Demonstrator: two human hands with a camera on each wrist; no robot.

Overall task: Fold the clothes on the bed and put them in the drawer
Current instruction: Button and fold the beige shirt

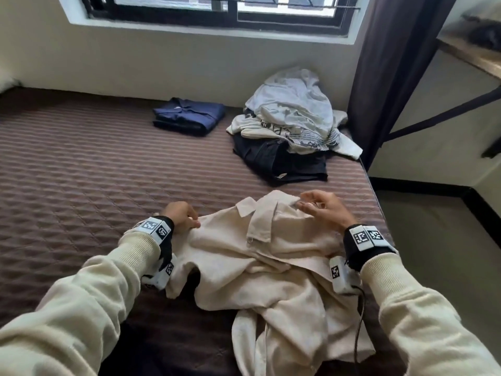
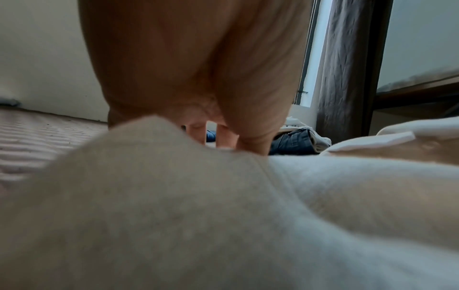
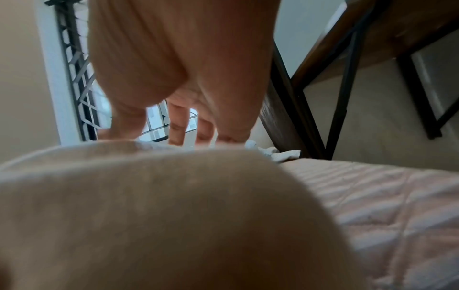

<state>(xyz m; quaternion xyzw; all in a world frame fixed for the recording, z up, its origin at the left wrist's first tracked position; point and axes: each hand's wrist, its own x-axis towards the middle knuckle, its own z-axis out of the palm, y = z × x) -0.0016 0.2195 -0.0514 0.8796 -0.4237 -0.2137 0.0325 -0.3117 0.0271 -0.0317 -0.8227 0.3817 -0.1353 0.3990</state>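
As seen from the head camera, the crumpled cream collared cotton shirt (image 1: 271, 256) lies unfolded on the near part of the brown quilted striped bed cover (image 1: 81, 164), between my two arms. My left hand (image 1: 181, 216) sits at the shirt's left edge with its fingers curled, pinching the fabric there. My right hand (image 1: 324, 210) is at the shirt's far right corner, beside the collar, with fingers loosely bent and spread; whether they grip the cloth I cannot tell. Farther back on the bed rest a folded navy blue garment (image 1: 188, 116) and, to its right, an unfolded pile of white and grey printed clothes (image 1: 292, 112) lying on top of a folded black garment (image 1: 282, 161). A dark brown curtain (image 1: 385, 77) hangs at the right, below the window. From the left wrist camera, the cream shirt (image 2: 223, 215) fills the lower frame, blurred, with my fingers (image 2: 253, 145) pointing down into it. From the right wrist camera, the shirt (image 3: 149, 206) again fills the foreground, my fingers (image 3: 177, 125) spread apart above its edge, and the bed cover (image 3: 385, 206) shows at right.
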